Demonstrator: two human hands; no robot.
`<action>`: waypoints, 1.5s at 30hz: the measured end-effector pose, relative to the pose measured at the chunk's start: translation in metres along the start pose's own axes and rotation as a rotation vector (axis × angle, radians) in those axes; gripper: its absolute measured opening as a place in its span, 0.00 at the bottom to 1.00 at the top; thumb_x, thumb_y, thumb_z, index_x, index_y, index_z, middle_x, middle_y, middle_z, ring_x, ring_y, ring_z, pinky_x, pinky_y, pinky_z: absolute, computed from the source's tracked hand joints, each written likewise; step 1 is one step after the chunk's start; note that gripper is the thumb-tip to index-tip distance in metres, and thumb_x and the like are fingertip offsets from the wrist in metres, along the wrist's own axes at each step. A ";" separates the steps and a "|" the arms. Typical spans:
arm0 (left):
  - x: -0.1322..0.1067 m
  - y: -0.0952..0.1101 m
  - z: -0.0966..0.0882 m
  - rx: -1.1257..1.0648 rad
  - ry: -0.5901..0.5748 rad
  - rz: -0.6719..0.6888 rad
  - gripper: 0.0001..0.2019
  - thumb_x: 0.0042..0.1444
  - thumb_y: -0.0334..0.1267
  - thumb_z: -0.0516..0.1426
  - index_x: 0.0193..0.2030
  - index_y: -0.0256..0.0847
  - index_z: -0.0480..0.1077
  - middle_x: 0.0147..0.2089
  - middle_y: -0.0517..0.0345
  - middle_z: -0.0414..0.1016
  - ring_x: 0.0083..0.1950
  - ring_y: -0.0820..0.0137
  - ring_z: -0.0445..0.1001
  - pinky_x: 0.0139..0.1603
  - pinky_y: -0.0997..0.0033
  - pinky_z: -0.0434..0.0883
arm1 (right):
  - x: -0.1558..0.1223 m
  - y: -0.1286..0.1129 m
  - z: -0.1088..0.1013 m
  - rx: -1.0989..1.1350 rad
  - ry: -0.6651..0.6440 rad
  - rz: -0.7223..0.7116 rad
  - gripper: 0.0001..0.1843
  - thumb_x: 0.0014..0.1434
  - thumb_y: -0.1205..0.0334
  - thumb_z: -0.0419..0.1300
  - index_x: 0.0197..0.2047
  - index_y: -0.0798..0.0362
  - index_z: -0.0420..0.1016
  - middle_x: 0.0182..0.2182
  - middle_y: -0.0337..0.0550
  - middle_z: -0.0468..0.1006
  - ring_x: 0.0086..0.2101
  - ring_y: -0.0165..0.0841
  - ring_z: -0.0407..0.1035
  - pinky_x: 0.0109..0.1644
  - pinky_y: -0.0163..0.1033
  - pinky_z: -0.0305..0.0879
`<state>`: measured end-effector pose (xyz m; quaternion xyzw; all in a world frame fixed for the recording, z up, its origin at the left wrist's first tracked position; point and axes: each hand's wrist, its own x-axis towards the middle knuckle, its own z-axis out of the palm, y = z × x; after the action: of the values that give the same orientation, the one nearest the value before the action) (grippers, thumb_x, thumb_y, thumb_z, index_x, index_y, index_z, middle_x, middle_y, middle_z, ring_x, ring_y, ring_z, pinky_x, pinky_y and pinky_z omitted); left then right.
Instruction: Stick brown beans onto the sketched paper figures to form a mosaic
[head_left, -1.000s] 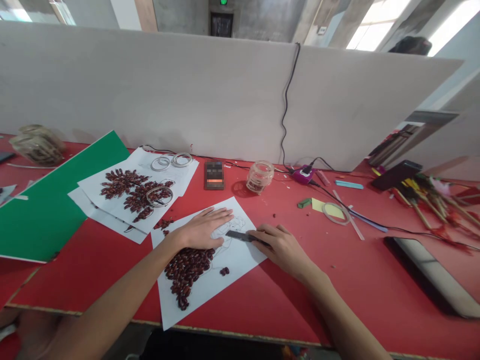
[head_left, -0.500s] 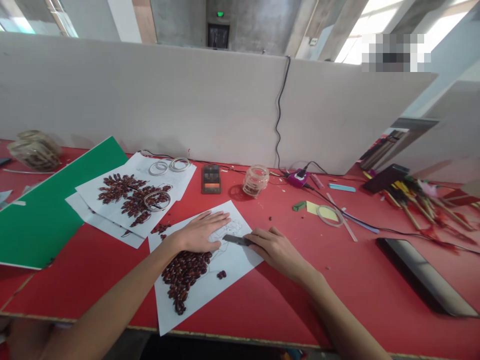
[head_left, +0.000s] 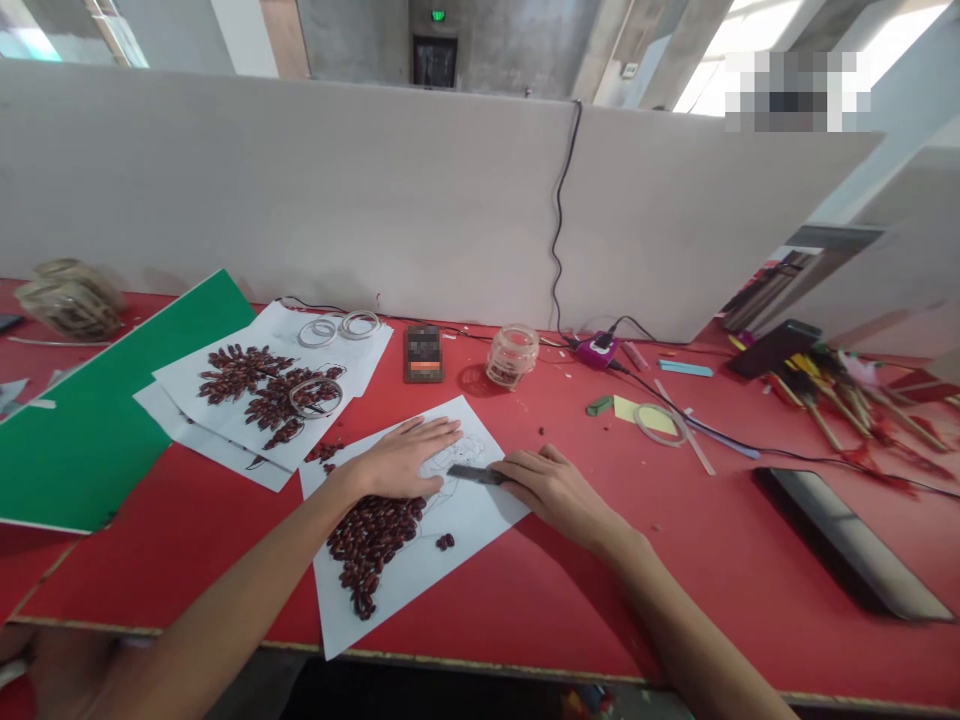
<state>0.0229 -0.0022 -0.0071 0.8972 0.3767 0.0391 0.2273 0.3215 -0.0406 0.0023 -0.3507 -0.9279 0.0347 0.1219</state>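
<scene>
A white sheet (head_left: 420, 575) with a line drawing lies on the red table in front of me. Dark brown beans (head_left: 371, 535) cover the drawing's lower left part, and two loose beans (head_left: 445, 541) sit beside them. My left hand (head_left: 401, 458) lies flat on the sheet with its fingers stretched out, just above the beans. My right hand (head_left: 559, 488) is closed on a thin dark tool (head_left: 474, 473) whose tip rests on the drawing, close to my left fingertips.
Further bean-covered sheets (head_left: 262, 385) with tape rings (head_left: 341, 326) lie at the left beside green card (head_left: 97, 420). A small glass jar (head_left: 513, 355), a dark box (head_left: 424, 353), cables, a tape ring (head_left: 660, 422), sticks (head_left: 847, 410) and a black slab (head_left: 847, 545) fill the right.
Both hands have stayed in place on the sheet. Only the camera's view has shifted slightly.
</scene>
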 end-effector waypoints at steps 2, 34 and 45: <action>0.000 0.001 -0.001 -0.007 -0.004 -0.005 0.39 0.63 0.42 0.56 0.79 0.49 0.49 0.82 0.61 0.44 0.82 0.62 0.43 0.81 0.55 0.41 | 0.001 0.000 0.000 0.018 -0.008 -0.018 0.18 0.78 0.61 0.45 0.59 0.51 0.75 0.48 0.48 0.83 0.42 0.35 0.77 0.45 0.43 0.58; -0.020 0.044 0.010 0.111 0.249 -0.021 0.08 0.73 0.31 0.51 0.44 0.40 0.70 0.49 0.52 0.75 0.52 0.61 0.72 0.54 0.60 0.71 | -0.002 -0.010 0.020 -0.200 0.129 0.331 0.16 0.76 0.60 0.49 0.55 0.51 0.76 0.42 0.47 0.80 0.40 0.38 0.76 0.42 0.42 0.60; -0.026 0.041 0.003 -0.029 0.276 -0.034 0.10 0.72 0.34 0.53 0.51 0.44 0.76 0.55 0.54 0.78 0.56 0.62 0.75 0.56 0.62 0.74 | -0.006 -0.012 0.008 -0.038 0.193 0.468 0.10 0.73 0.57 0.52 0.48 0.47 0.74 0.42 0.45 0.81 0.39 0.39 0.76 0.42 0.43 0.64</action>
<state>0.0322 -0.0471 0.0108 0.8733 0.4190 0.1637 0.1872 0.3165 -0.0535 -0.0047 -0.5597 -0.8061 0.0109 0.1919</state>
